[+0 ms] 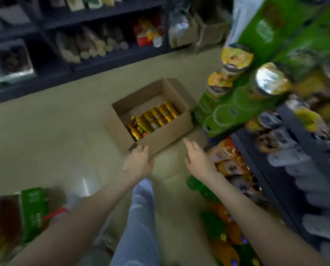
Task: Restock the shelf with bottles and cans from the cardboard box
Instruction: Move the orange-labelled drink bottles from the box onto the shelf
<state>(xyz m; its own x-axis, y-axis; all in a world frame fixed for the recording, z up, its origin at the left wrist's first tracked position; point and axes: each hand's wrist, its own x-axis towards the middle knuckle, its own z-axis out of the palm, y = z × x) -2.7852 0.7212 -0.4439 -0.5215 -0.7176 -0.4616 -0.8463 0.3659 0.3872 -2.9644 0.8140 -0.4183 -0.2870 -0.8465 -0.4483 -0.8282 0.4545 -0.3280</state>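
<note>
View from the head, looking down the aisle. Nearest the camera a pale-blue trouser leg [141,217] stands between two bare forearms stretched forward and down. The left hand [138,160] lies at the near corner of the cardboard box [168,135], back upward, fingers loosely bent and holding nothing; motion blur hides whether its fingertips touch the cardboard. The right hand [197,158] is spread, fingers straight and apart, empty, poised over the floor [54,131] just beside the box's near right side. Neither hand carries stock. The box sits on the floor, flaps open, close against the foot of the right-hand shelf [298,137]. Inside it, gold cans [158,116] lie in a row along the right wall, and the left part of the box shows bare cardboard. Judged step: the reach to the box for the next item — a pick-up not yet begun. The next move probably calls for lowering a hand past the near wall and closing the fingers round one can, or gripping the box edge to draw it nearer. Beyond, green tubes [223,114] fill the right-hand shelf, and dark shelving [110,61] with blurred packets crosses the far side of the aisle.
</note>
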